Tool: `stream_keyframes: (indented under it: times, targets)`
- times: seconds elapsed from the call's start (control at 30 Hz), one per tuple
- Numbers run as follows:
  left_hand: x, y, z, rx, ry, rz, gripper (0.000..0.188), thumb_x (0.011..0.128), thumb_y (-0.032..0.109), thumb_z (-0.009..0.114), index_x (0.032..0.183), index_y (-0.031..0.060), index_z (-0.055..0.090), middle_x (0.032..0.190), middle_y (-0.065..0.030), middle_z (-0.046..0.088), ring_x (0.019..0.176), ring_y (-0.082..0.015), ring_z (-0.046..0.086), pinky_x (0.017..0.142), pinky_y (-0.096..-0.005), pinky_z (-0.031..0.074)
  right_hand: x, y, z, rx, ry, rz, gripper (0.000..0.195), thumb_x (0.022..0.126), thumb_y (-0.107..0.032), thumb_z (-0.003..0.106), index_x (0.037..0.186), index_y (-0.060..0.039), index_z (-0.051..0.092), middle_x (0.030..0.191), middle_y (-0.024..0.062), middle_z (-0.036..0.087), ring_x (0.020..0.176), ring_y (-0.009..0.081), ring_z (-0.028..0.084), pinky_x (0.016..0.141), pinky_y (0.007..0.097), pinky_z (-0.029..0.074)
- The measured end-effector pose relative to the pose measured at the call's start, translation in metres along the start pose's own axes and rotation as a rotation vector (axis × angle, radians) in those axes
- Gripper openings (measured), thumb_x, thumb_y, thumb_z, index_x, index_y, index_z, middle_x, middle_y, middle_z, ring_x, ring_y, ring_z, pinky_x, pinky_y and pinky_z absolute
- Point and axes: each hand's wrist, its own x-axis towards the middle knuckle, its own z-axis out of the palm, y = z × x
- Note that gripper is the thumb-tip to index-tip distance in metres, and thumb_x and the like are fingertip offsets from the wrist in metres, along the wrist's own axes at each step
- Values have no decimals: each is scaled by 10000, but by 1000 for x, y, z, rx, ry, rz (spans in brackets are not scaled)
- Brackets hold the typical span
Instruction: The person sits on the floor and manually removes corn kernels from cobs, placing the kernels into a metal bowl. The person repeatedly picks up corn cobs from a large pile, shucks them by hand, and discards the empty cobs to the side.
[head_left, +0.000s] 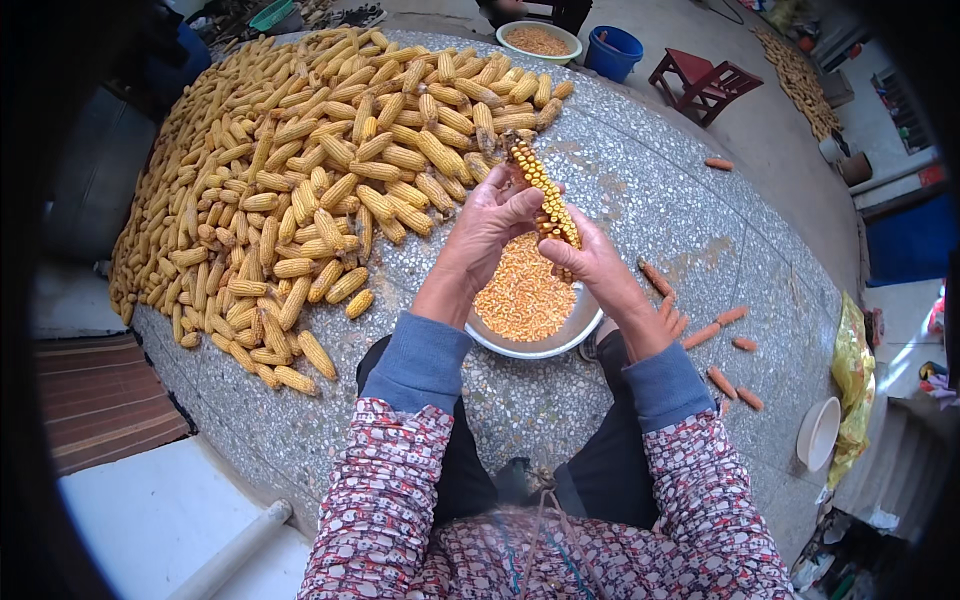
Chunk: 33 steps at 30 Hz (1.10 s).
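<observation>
An ear of dried yellow corn, partly stripped of kernels, is held slantwise in both hands above a metal basin. My left hand grips its upper part, with the thumb lying along the cob. Around the lower end closes my right hand, its thumb pressed on the kernels. The basin stands on the speckled floor between my legs and holds loose kernels. The far rim of the basin is hidden by the hands.
A large heap of corn ears spreads at the left and front. Bare reddish cobs lie on the right. Farther off are a basin of kernels, a blue bucket and a red chair; a white bowl is at the lower right.
</observation>
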Motion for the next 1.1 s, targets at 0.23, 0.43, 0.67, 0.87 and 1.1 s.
stream_keyframes:
  times: [0.23, 0.43, 0.67, 0.87, 1.1]
  targets:
    - [4, 0, -12, -57, 128, 21, 339, 866, 176, 703, 1120, 69, 506, 1044, -149, 678, 928, -193, 677, 792, -305, 568, 0, 5, -4, 218, -6, 59, 514, 983, -396, 506, 1317, -5, 510, 1098, 47, 606, 952, 125, 595, 800, 254, 488]
    - [2, 3, -14, -95, 122, 34, 291, 886, 129, 661, 1099, 56, 478, 1041, -185, 672, 931, -245, 684, 771, -339, 602, -3, 2, -6, 166, -35, 120, 456, 1001, -383, 477, 1287, -34, 545, 979, -1, 602, 773, 64, 558, 607, 229, 480]
    - [3, -2, -11, -73, 85, 51, 283, 890, 121, 651, 1103, 54, 478, 1053, -190, 664, 950, -273, 678, 782, -360, 604, 3, 12, 3, 138, 298, 23, 397, 1009, -316, 455, 1066, 28, 646, 829, 20, 624, 736, 59, 558, 593, 240, 460]
    - [2, 3, -22, -327, 88, 77, 274, 899, 136, 642, 1112, 34, 502, 1059, -193, 650, 1022, -298, 649, 863, -429, 578, -7, -25, 7, 343, 127, 77, 511, 992, -420, 479, 1224, 31, 547, 792, 15, 584, 689, 56, 553, 516, 206, 430]
    - [7, -13, -21, -286, 96, 34, 353, 876, 149, 676, 1143, -23, 519, 1068, -186, 657, 1004, -278, 654, 877, -409, 564, -4, -2, 4, 114, 287, -37, 423, 1005, -389, 448, 1150, -24, 604, 638, -32, 534, 478, 18, 436, 421, 185, 322]
